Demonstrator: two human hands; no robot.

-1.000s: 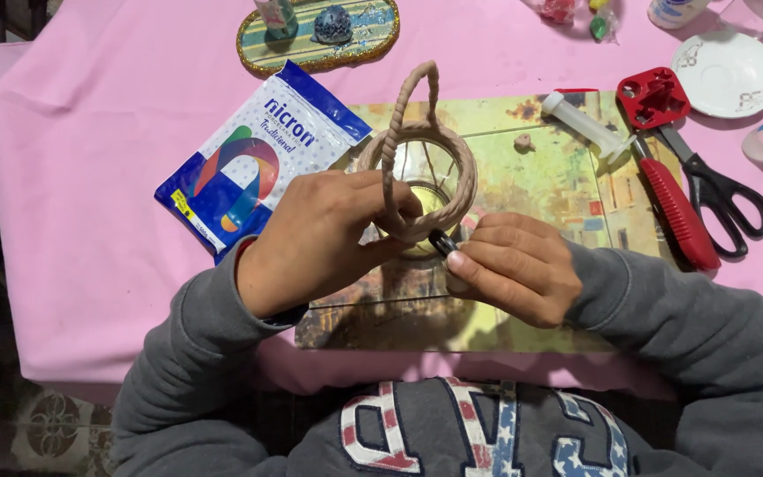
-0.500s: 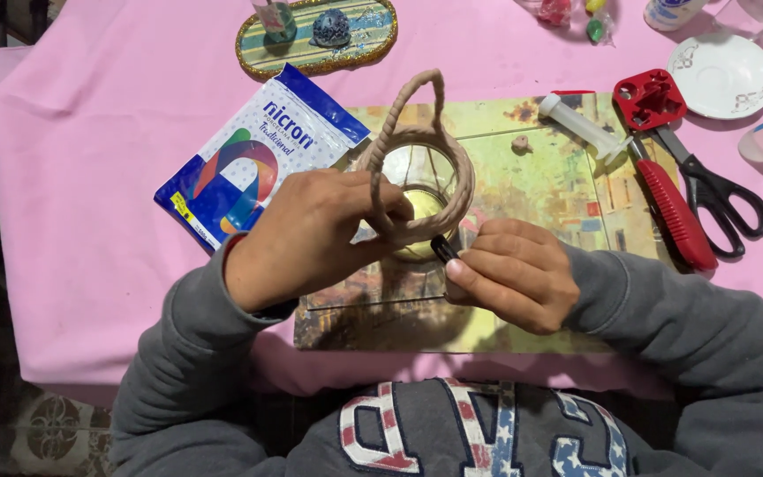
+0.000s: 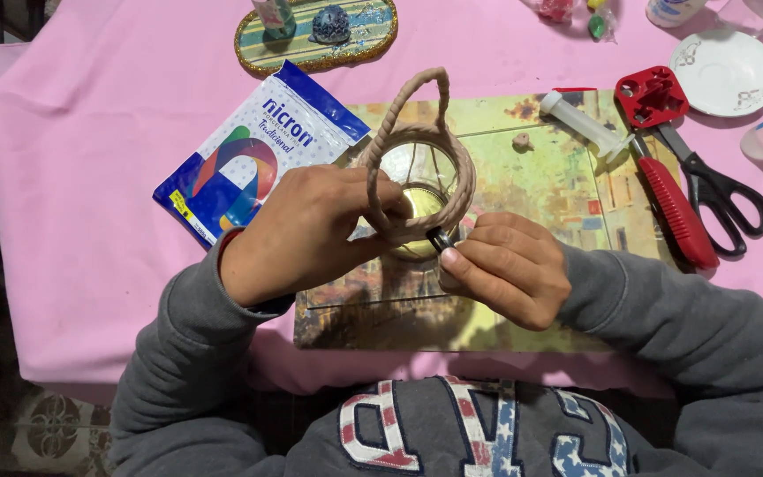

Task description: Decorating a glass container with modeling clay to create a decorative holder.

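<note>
- Head view: I see the left hand [image 3: 306,231] gripping the rope-wrapped glass jar [image 3: 419,190], to keep it steady.
- Right hand [image 3: 507,269] pinches a small dark tool [image 3: 441,239] against its rope.

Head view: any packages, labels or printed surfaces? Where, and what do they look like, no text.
Flat pouch: on the pink cloth, just beyond the left hand; rectangular, white with blue edges and a multicoloured arch graphic.
Printed mat: under both hands, rectangular, yellow-green picture.
White bottle: top edge, right; mostly cut off, label not visible.
No signs or screens.
</note>
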